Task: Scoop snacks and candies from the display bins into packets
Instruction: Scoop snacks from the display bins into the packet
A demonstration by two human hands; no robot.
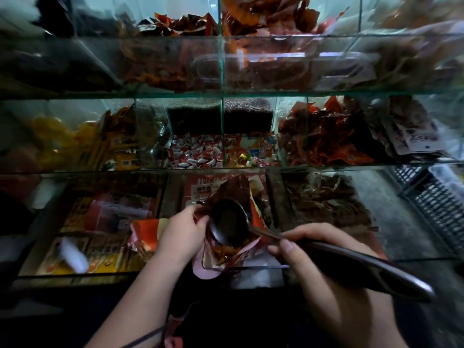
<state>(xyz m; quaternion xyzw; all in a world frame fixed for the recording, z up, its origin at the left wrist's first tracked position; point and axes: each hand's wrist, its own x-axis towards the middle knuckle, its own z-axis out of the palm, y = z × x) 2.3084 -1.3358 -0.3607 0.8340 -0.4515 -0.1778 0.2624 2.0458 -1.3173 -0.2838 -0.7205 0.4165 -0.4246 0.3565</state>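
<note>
Tiered glass bins [223,92] full of wrapped snacks and candies [198,151] rise beyond both grips. The right hand [326,292] has its grip closed round the handle of a dark scoop [228,222], whose bowl reaches leftward from that grip into the open mouth of a foil packet [218,257]. The left hand [180,234] pinches the packet's rim, its grip just beside the scoop's bowl.

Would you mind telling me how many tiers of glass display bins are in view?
3. The top tier runs across the upper frame, the middle tier holds wrapped candies at centre, and the bottom tier is nearest the camera. More may sit outside the frame.
</note>
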